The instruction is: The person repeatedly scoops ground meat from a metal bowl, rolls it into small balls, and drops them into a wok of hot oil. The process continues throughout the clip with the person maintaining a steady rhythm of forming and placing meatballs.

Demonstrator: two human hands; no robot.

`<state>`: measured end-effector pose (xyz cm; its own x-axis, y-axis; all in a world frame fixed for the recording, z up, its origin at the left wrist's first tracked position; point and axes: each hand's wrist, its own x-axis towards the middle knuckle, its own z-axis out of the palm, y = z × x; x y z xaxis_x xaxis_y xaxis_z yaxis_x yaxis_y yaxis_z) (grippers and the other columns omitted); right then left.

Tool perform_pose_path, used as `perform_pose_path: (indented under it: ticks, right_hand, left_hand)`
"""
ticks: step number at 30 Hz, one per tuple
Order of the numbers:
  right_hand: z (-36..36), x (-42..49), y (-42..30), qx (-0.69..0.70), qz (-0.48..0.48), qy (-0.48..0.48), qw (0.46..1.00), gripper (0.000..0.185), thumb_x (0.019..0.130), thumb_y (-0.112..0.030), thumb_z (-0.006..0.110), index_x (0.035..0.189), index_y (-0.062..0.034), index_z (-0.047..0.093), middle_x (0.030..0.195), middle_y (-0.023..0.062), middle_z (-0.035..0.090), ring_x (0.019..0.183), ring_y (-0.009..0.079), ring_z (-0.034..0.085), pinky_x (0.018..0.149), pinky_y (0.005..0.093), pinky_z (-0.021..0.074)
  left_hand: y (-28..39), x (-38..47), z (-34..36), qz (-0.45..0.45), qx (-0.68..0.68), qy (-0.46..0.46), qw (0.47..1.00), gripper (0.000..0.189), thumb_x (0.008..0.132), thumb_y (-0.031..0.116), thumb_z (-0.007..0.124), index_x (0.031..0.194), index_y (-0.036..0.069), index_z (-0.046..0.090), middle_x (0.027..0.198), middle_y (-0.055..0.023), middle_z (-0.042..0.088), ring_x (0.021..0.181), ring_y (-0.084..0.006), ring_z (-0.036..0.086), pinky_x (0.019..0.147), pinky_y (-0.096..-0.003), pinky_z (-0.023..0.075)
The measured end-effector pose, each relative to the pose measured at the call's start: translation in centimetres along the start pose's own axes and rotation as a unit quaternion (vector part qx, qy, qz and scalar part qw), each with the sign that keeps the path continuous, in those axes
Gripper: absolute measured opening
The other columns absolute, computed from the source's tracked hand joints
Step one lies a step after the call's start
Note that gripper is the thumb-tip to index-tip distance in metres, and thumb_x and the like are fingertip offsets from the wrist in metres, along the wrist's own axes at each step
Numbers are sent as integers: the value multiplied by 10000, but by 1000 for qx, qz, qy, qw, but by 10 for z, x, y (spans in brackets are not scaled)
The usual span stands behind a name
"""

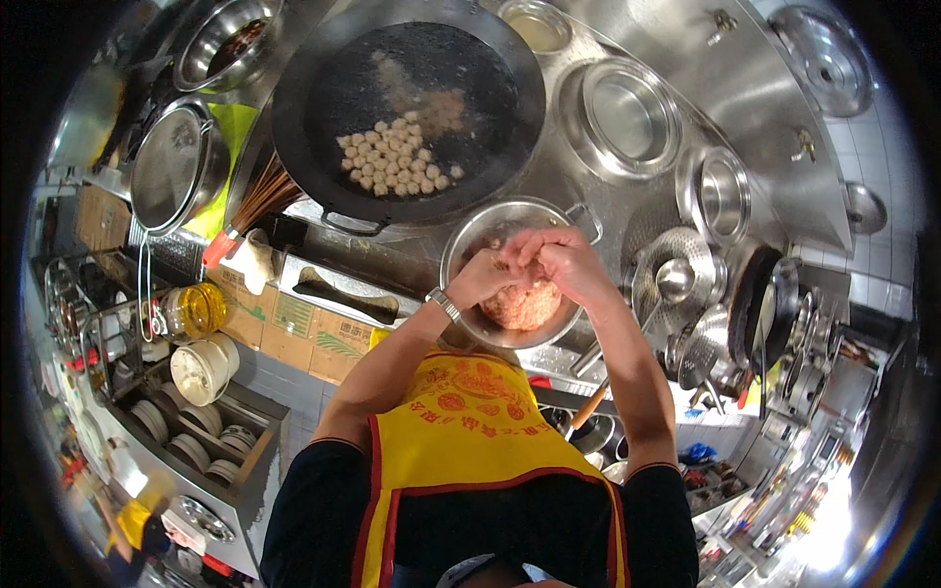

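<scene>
Over a steel pot [470, 224] of pink minced meat [523, 307], my left hand [479, 279] and my right hand [567, 259] meet. The left one is curled, and a metal-banded watch sits on its wrist. Fingers of the right reach across towards the left thumb side. Bits of meat seem to cling to the fingers, but the hands' overlap hides whether either grips a lump. Just beyond the pot, a large black wok [294, 147] holds dark-looking liquid. Many pale meatballs [397, 158] are clustered in its near part, with brownish foam beside them.
Right of the wok stand a steel basin of clear liquid [631, 114] and a perforated skimmer with a ladle [673, 279]. To the left are a bamboo brush [261, 195], a mesh strainer [167, 169] and a jug of yellow oil [195, 309]. Another person [132, 525] is at lower left.
</scene>
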<state>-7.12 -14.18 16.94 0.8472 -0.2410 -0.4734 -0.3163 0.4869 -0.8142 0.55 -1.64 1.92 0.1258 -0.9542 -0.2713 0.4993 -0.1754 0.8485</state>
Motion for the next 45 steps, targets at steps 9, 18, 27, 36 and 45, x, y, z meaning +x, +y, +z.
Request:
perform_pose_path:
  ticks: [9, 18, 27, 36, 45]
  right_hand:
    - [21, 92, -55, -175, -106, 81, 975, 341, 1020, -312, 444, 788, -69, 506, 607, -11, 431, 442, 42, 349, 390, 204, 254]
    - [-12, 148, -59, -343, -358, 175, 851, 273, 905, 65, 399, 1029, 8, 636, 1157, 158, 626, 1052, 201, 586, 956, 296, 424]
    - [-25, -4, -10, -313, -16, 40, 949, 165, 904, -54, 457, 812, -10, 587, 693, 20, 577, 562, 73, 529, 506, 231, 427]
    - [-48, -18, 50, -430, 1, 43, 902, 189, 808, -189, 654, 829, -1, 652, 721, 118, 659, 654, 188, 630, 586, 326, 473]
    - [-35, -11, 45, -425, 16, 6, 905, 124, 783, -85, 684, 818, 12, 616, 650, 60, 594, 621, 98, 524, 565, 287, 427]
  left_hand:
    - [12, -6, -15, -118, 33, 85, 989, 281, 814, 193, 728, 713, -17, 571, 537, -21, 504, 522, -132, 474, 600, -289, 458]
    - [6, -11, -3, 5, 78, 164, 983, 300, 839, 302, 728, 843, 11, 660, 784, -42, 648, 750, -114, 600, 694, -305, 494]
    - [17, -8, 9, -42, -57, 41, 997, 164, 895, 135, 670, 993, 12, 623, 776, -17, 621, 725, -95, 599, 569, -204, 489]
    - [24, -20, 38, 54, 263, 65, 961, 264, 862, 130, 696, 1057, -41, 647, 807, -74, 671, 752, -45, 564, 660, -239, 495]
    - [16, -22, 26, 79, 364, 47, 927, 197, 790, 116, 707, 887, -46, 650, 760, -215, 634, 665, -349, 629, 612, -349, 487]
